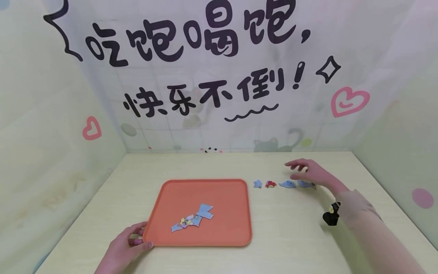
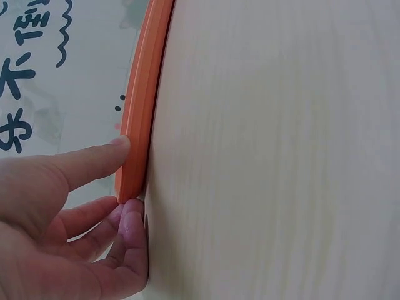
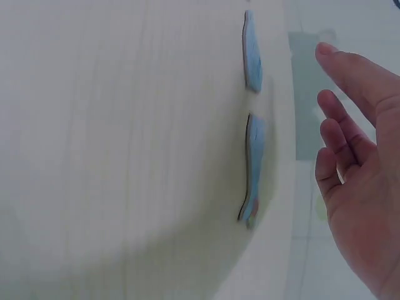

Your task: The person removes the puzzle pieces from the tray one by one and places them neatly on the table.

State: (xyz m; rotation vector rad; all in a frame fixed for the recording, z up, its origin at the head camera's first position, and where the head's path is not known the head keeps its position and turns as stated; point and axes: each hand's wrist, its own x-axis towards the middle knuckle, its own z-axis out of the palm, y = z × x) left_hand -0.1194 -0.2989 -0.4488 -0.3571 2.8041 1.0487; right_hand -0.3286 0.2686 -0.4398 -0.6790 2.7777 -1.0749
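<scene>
At the near left corner of an orange tray (image 1: 226,213), my left hand (image 1: 124,243) grips the rim. Seen from the left wrist, the thumb of that hand (image 2: 56,212) lies on one side of the tray's edge (image 2: 140,94), with curled fingers on the other. Several joined light-blue puzzle pieces (image 1: 196,220) lie in the tray, some with coloured prints. My right hand (image 1: 309,172) hovers, fingers relaxed, over the right end of a row of loose pieces. Under it are two blue pieces (image 1: 286,184) (image 3: 253,159); it holds nothing.
Left along the row lie a red piece (image 1: 270,184) and a small blue piece (image 1: 257,184). A black wrist device (image 1: 332,217) hangs by the right sleeve. The pale wooden table (image 1: 287,236) meets a printed curtain (image 1: 205,133) at the back.
</scene>
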